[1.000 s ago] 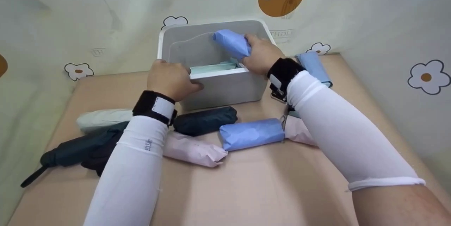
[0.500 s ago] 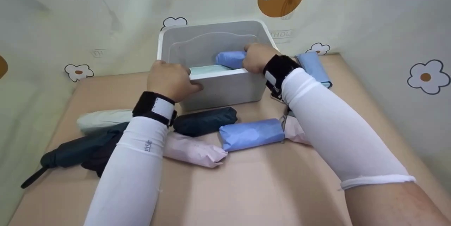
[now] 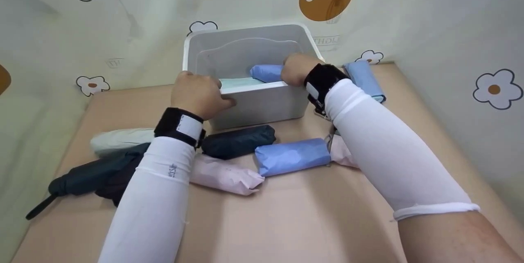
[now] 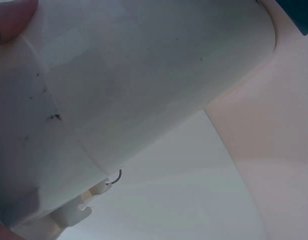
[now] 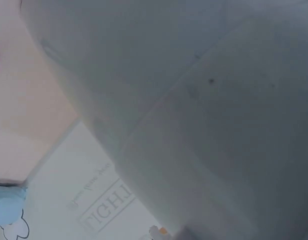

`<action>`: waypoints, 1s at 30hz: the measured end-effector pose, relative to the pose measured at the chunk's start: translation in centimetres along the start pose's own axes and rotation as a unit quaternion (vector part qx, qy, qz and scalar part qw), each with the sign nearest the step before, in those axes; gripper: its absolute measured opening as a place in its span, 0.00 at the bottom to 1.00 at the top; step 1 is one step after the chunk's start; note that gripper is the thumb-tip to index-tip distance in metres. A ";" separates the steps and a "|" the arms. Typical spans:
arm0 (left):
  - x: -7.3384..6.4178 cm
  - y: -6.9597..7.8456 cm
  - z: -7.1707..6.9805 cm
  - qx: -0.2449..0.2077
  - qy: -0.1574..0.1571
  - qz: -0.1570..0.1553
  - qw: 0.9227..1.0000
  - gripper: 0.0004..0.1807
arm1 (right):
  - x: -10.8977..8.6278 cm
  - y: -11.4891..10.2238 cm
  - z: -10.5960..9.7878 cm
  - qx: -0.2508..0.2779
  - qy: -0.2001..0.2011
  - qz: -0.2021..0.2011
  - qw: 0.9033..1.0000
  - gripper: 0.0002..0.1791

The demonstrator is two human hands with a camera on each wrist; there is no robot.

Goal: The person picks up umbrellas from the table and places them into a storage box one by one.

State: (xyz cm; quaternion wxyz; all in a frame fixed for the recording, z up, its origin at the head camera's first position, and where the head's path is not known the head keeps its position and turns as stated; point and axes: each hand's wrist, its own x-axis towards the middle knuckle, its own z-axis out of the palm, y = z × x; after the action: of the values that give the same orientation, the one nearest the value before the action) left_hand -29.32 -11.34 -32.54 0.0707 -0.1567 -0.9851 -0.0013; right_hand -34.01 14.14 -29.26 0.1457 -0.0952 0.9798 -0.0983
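A light grey plastic bin stands at the back of the table. My left hand grips its front rim near the left corner, thumb outside on the front wall. Over the rim's right part, my right hand holds a blue folded umbrella by its right end, low inside the bin. A mint-green folded item lies beside it in there, partly hidden by the front wall. Both wrist views are filled mostly by the bin's outer wall; a bit of left thumb shows at the upper left corner.
In front of the bin lie a dark folded umbrella, a pink one and another blue one. Dark green and pale umbrellas lie left. A light-blue one rests at right. Patterned cloth hangs close behind.
My right hand has lowered the blue umbrella from above the front rim down into the bin, and it now lies flatter. The left hand has stayed on the rim.
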 end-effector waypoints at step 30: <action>0.0 0.0 0.0 0.005 -0.007 -0.002 1.000 0.27 | -0.4 -0.1 0.1 0.043 0.006 0.035 0.998 0.27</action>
State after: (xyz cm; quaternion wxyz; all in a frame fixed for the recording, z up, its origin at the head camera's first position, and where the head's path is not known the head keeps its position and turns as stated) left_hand -29.33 -11.37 -32.54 0.0647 -0.1543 -0.9859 0.0042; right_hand -33.61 14.16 -29.24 0.1468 -0.0543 0.9783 -0.1360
